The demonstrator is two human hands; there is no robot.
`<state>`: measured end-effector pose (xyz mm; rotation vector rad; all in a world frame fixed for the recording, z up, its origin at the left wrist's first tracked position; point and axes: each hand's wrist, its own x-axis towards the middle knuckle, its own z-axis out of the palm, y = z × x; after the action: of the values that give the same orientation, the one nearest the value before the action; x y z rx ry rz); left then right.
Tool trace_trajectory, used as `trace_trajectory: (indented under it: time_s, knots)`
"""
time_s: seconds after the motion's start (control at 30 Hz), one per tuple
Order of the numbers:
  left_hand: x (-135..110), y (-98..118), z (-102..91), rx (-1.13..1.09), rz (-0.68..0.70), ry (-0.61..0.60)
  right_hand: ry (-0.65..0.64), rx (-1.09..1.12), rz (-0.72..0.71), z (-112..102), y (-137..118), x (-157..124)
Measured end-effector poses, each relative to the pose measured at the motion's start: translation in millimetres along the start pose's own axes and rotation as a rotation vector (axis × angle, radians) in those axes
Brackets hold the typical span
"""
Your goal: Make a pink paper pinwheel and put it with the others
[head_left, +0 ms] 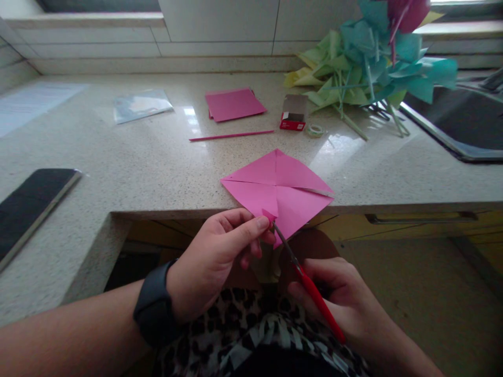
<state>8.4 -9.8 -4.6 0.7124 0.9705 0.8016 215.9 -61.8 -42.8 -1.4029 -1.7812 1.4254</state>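
Observation:
A pink paper square (301,207) lies cornerwise over the counter's front edge, with slits running from its corners toward the middle. Its near corner hangs past the edge. My left hand (223,246), a dark watch on the wrist, is closed on a small part of the pink paper near that corner, between thumb and fingers. My right hand (338,298) grips red-handled scissors (320,303). The blades point up and left, their tips at the paper beside my left fingertips. How far the blades are apart is hard to make out.
Behind the square lie a thin pink stick (231,136), stacked pink paper (236,104), a small red box (293,112) and a tape roll (315,130). Paper flowers (365,68) stand back right beside a sink (463,120). A phone (35,204) rests at left, near a clear packet (141,106).

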Motion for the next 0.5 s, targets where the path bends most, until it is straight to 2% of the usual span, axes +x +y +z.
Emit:
trace_trajectory:
  time_s: [0.5]
  knots:
    - [-0.2, 0.8, 1.2, -0.037, 0.016, -0.002, 0.044, -0.022, -0.014, -0.5, -0.5, 0.3]
